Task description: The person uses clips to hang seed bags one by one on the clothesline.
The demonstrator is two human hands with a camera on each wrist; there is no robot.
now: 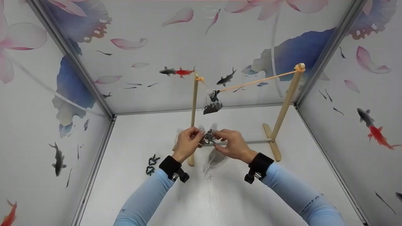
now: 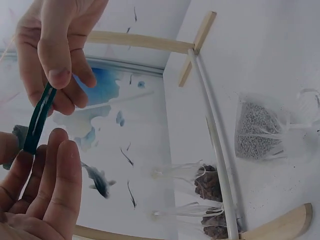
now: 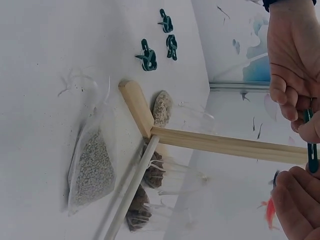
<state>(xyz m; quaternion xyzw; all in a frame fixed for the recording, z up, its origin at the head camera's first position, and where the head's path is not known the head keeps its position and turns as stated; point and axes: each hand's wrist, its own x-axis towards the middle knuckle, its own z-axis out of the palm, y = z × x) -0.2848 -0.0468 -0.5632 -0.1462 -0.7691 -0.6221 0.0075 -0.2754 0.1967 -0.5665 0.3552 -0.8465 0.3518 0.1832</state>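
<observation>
A dark green spring clip (image 1: 208, 137) is held in the air between both hands, in front of the wooden stand. My left hand (image 1: 187, 143) pinches one end of it between thumb and fingers. From the other side my right hand (image 1: 235, 145) pinches it too, as the left wrist view shows with the clip (image 2: 40, 120) spanning both sets of fingertips. Below the hands, a clear bag of grey grains (image 3: 92, 167) lies on the table. A bag of dark brown material (image 1: 213, 108) hangs from the orange string (image 1: 257, 82), fastened by a dark clip.
Several green clips (image 3: 148, 56) lie on the table left of the stand. Behind its low white rod (image 2: 217, 145) sit two bags of brown lumps (image 3: 139, 207) and a bag of pale grains (image 3: 162, 107). Wooden posts (image 1: 287, 103) rise at both ends. Printed panels enclose the table.
</observation>
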